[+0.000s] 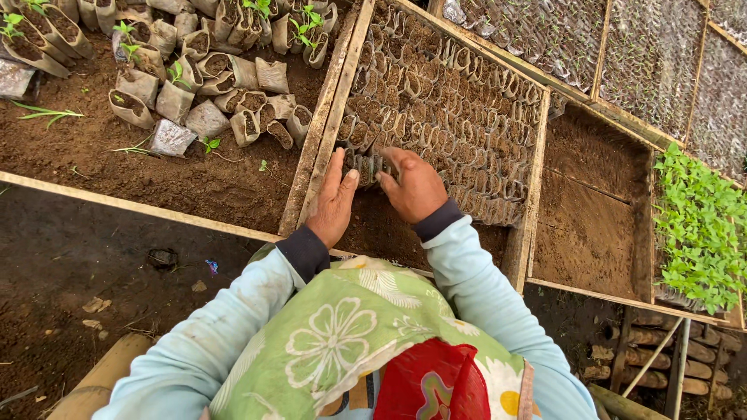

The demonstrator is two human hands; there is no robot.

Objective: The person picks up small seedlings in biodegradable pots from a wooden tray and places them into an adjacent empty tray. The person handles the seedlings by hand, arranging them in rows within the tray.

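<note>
soil-filled pots sit between both hands at the near edge of the packed rows in the wooden frame. left hand flat, fingers together beside them; right hand curled over them.

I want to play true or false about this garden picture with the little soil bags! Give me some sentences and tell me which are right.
1. Both hands touch the small soil bags in the wooden frame. True: the left hand and right hand press on either side of a few bags.
2. The frame is packed full of bags. False: bare soil shows at its near end.
3. Leafy green seedlings grow at the right. True.
4. The person's sleeves are bright red. False: they are pale blue with dark cuffs.
5. The loose bags at the upper left all stand in tidy rows. False: many lie tipped over on the soil.
</note>
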